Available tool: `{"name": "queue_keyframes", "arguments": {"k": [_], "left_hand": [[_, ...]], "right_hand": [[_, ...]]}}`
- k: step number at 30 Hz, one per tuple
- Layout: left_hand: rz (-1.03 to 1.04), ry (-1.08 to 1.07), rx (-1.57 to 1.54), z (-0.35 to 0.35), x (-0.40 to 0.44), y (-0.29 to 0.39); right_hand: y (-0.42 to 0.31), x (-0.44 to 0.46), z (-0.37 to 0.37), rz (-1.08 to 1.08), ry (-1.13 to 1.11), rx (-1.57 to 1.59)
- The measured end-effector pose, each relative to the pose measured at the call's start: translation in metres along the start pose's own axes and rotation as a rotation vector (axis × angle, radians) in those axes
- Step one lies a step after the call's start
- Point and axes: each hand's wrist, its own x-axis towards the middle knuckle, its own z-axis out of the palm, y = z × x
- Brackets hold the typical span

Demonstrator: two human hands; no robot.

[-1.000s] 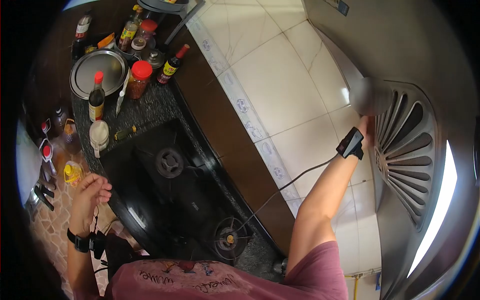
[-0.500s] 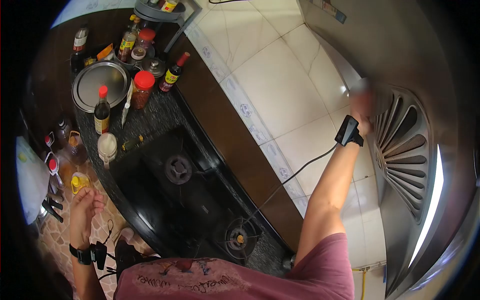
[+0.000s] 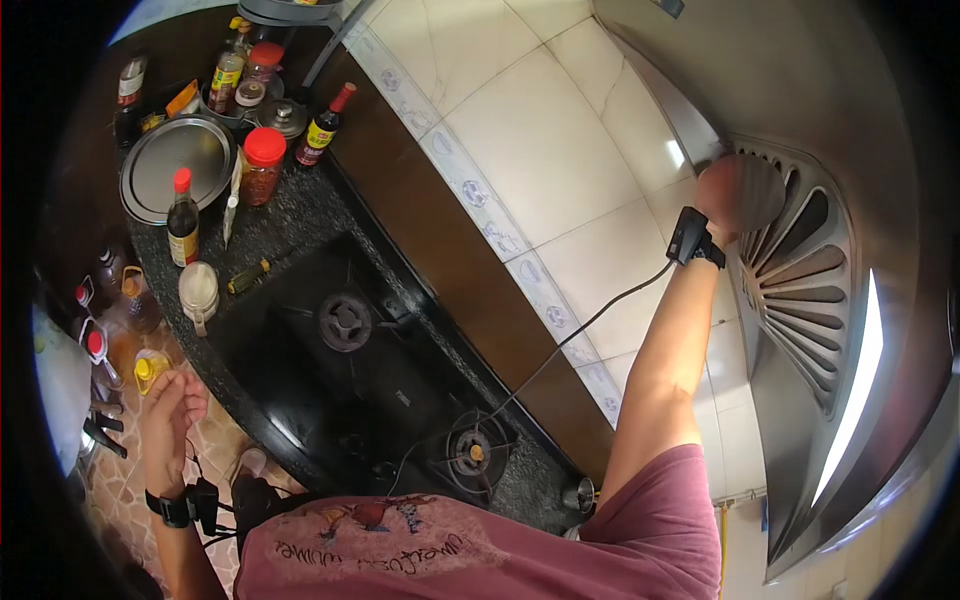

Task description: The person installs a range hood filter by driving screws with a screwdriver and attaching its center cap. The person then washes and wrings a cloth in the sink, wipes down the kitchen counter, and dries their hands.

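Note:
My right hand (image 3: 735, 195) is raised against the slotted metal grille (image 3: 810, 290) of the range hood, level with its upper left part. Motion blurs the fingers, so I cannot make out their shape or whether a thing is in them. On that wrist is a black strapped device (image 3: 692, 238) with a cable running down from it. My left hand (image 3: 178, 402) hangs low at the left, beyond the counter's edge, its fingers loosely bent, slightly apart, holding nothing. Behind it on the floor is a yellow-capped oil bottle (image 3: 152, 368), which it seems to overlap only in view.
Below me is a black gas stove (image 3: 400, 400) with two burners. On the counter stand a white lidded mug (image 3: 199, 290), a sauce bottle (image 3: 183, 220), a red-lidded jar (image 3: 262, 165) and a round metal tray (image 3: 150, 150). More bottles stand on the floor at left.
The view has shifted slightly, so the counter items sit further left and up. My right hand stays at the grille, still blurred. My left hand's fingers have loosened a little.

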Motion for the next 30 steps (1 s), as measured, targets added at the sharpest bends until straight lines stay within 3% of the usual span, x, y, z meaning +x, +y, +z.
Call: {"name": "queue_keyframes", "arguments": {"k": [7, 8, 9, 10, 12, 14, 15, 17, 19, 20, 22, 30], "left_hand": [[-0.054, -0.021, 0.014, -0.005, -0.001, -0.017], [-0.053, -0.024, 0.017, -0.004, -0.001, -0.018], [-0.047, -0.022, 0.017, -0.003, -0.002, -0.020], [-0.047, -0.025, 0.013, 0.001, -0.003, -0.021], [-0.057, -0.029, 0.039, 0.008, -0.006, -0.021], [-0.067, -0.066, 0.046, 0.011, -0.005, -0.027], [-0.081, -0.101, 0.047, 0.016, -0.003, -0.030], [-0.097, -0.114, 0.081, 0.024, -0.009, -0.032], [-0.093, -0.111, 0.075, 0.032, -0.009, -0.045], [-0.103, -0.142, 0.063, 0.028, -0.010, -0.050], [-0.110, -0.173, 0.041, 0.028, -0.015, -0.057], [-0.093, -0.135, 0.036, 0.026, -0.050, -0.085]], "right_hand": [[-0.059, -0.043, -0.042, -0.050, 0.171, -0.151], [-0.071, -0.054, -0.047, -0.225, 0.283, -0.246], [-0.146, -0.035, -0.106, 0.148, -0.013, -0.218], [-0.124, -0.068, -0.062, -0.221, 0.182, -0.275], [-0.162, -0.083, -0.064, -0.145, 0.088, -0.371], [-0.182, -0.111, -0.036, -0.419, 0.290, -0.397], [-0.269, -0.094, -0.100, 0.073, -0.395, -0.389], [-0.287, -0.105, -0.089, 0.248, -0.666, -0.296], [-0.283, -0.115, -0.072, 0.028, -0.266, -0.260], [-0.272, -0.125, -0.055, 0.018, -0.250, -0.278], [-0.238, -0.131, -0.021, -0.287, 0.173, -0.225], [-0.224, -0.118, -0.037, -0.193, -0.050, 0.069]]}}
